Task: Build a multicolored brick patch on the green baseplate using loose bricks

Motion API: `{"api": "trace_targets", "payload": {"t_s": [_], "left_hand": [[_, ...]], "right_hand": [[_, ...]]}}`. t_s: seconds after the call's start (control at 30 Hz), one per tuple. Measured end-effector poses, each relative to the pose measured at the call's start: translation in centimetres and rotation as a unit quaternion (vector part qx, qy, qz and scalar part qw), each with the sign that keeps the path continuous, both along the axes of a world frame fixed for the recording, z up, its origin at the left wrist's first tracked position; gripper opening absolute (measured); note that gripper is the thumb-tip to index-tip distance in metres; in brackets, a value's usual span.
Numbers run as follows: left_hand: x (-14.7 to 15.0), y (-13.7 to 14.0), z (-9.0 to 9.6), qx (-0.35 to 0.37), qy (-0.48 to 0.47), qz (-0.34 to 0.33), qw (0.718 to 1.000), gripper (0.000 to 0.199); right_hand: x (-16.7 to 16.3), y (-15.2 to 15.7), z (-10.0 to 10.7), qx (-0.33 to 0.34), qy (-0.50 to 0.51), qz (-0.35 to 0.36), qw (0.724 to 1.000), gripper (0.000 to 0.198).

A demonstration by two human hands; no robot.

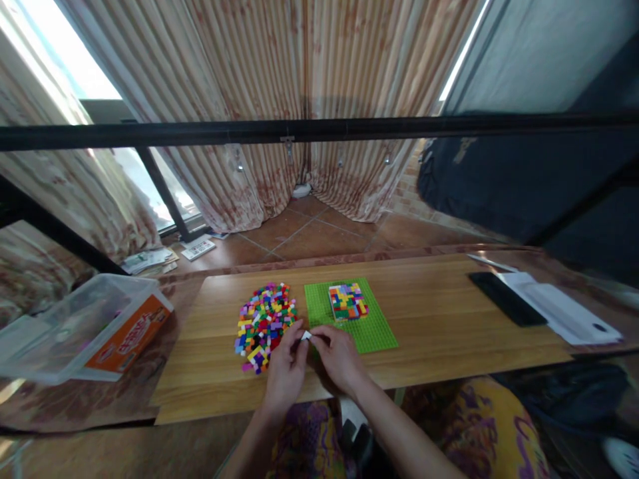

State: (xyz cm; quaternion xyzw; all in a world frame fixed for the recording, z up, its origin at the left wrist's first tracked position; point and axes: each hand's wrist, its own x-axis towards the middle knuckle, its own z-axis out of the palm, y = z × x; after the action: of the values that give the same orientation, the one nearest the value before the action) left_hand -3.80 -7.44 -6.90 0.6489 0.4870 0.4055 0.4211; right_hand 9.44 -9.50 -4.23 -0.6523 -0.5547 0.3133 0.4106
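A small white toy brick point(306, 335) is pinched between the fingertips of both hands, just above the near edge of the green baseplate. My left hand point(288, 364) is closed on its left side, beside the loose brick pile. From the right, my right hand point(338, 356) grips the same piece with thumb and forefinger. A heap of mixed-colour toy bricks point(267, 319) lies left of the plate. On the green baseplate point(374, 332) sits a block of multicoloured bricks point(348, 301), built up in a rough square.
A clear plastic tub point(144, 293) with an orange label stands left of the wooden board point(439, 306). At the right end lie a dark flat slab point(504, 299) and a white tray point(559, 309). A black rail point(319, 130) crosses in front of the curtains.
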Motion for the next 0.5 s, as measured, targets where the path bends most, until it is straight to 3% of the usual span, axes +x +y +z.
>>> {"api": "trace_targets", "payload": {"t_s": [0.3, 0.5], "left_hand": [[0.6, 0.2, -0.7, 0.008, 0.035, 0.048, 0.998, 0.03], [0.7, 0.2, -0.3, 0.017, 0.043, 0.057, 0.997, 0.027]], "right_hand": [[-1.0, -0.3, -1.9, 0.047, -0.034, -0.046, 0.997, 0.019], [-0.8, -0.4, -2.0, 0.077, 0.017, -0.045, 0.996, 0.022]]}}
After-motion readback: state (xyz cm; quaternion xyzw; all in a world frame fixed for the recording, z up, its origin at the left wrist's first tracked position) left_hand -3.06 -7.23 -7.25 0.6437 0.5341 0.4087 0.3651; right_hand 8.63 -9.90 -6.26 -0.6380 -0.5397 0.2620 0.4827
